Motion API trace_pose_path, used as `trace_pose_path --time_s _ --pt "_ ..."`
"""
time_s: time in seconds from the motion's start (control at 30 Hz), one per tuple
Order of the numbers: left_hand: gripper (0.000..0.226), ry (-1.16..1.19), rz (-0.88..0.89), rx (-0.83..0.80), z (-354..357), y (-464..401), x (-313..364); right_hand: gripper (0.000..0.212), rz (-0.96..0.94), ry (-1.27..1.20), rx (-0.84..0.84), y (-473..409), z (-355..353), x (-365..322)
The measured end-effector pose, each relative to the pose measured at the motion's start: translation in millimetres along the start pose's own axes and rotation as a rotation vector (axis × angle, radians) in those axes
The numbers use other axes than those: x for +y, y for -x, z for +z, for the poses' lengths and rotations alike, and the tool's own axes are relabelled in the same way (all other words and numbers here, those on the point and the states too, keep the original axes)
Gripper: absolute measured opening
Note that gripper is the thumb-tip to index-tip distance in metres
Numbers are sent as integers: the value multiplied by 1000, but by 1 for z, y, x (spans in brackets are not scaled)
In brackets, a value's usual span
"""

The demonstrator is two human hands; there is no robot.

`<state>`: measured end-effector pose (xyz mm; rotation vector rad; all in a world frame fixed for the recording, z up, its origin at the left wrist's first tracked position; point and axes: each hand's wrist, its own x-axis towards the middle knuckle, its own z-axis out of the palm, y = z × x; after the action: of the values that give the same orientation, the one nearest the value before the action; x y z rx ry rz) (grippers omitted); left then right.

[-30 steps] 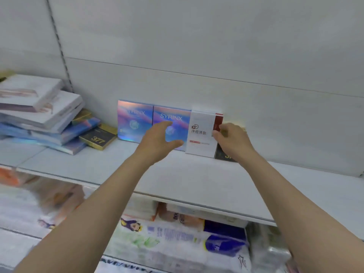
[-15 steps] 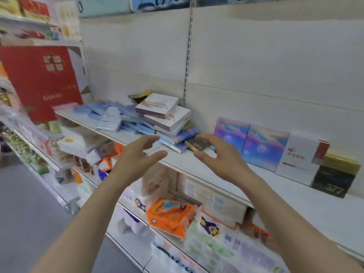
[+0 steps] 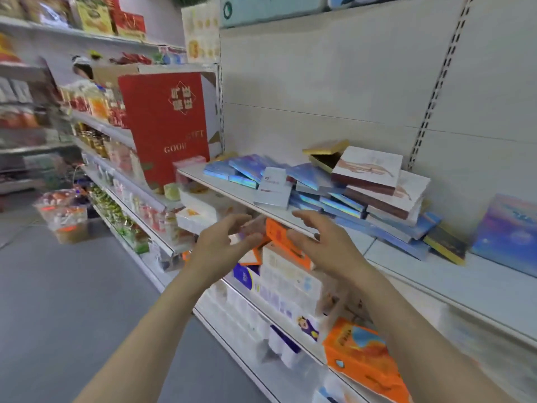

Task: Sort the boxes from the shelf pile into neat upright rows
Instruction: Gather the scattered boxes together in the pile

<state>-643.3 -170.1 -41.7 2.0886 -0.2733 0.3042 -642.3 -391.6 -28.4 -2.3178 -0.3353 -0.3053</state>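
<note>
A messy pile of flat boxes [image 3: 343, 190] lies on the white shelf [image 3: 406, 274]: shiny blue ones, white-and-maroon ones on top and a gold box at the back. A white box [image 3: 273, 187] lies on the pile's front left. At the far right one blue box [image 3: 507, 234] stands upright against the back wall. My left hand [image 3: 223, 242] and my right hand [image 3: 322, 242] hover in front of the shelf edge, below the pile, fingers spread and holding nothing. They touch no box.
A big red gift box [image 3: 165, 126] stands left of the shelf's end. Below the shelf sit orange packets [image 3: 363, 359] and tissue packs [image 3: 290, 286]. More stocked shelves run down the left, and the grey aisle floor [image 3: 72, 301] lies at the lower left.
The view has swung left from the upright row to the pile. My hands let go of the standing white box and moved left, and are now open in front of the pile.
</note>
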Motion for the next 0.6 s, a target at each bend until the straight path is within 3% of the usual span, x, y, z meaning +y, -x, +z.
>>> trace_pose_path --time_s 0.07,0.2,0.6 --pt "56 -21 5 3 -21 -24 -20 48 3 13 -6 -29 23 -12" --pt "41 -12 31 9 -47 -80 -61 48 -12 2 0 -94 59 -16" --pt "47 -27 83 -8 -96 -334 -167 49 37 -39 71 -356 127 7"
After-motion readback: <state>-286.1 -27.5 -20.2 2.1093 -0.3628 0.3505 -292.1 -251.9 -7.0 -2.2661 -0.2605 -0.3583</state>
